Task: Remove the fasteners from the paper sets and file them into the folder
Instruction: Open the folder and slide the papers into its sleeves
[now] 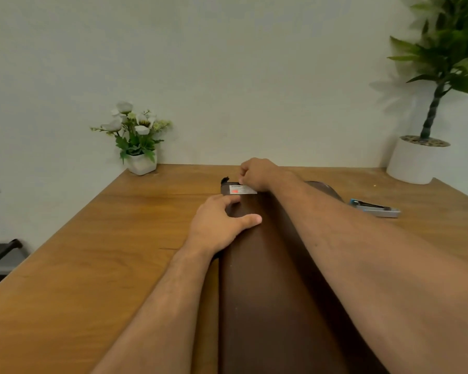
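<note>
A long dark brown folder [268, 279] lies closed on the wooden table [106, 238], running away from me. A white label with a red mark [242, 189] sits at its far end, and a small black clip [224, 180] sticks up at the far left corner. My left hand [220, 221] rests flat on the folder's left side, fingers apart and thumb stretched across the cover. My right hand [256, 172] reaches over the folder to its far edge, fingertips pinched together just above the label. What they pinch is hidden. No loose paper sets show.
A blue and silver stapler-like tool [374, 207] lies on the table right of the folder. A small white pot of flowers [139, 147] stands at the back left, and a tall plant in a white pot [416, 160] at the back right. A dark chair part [0, 252] shows at left.
</note>
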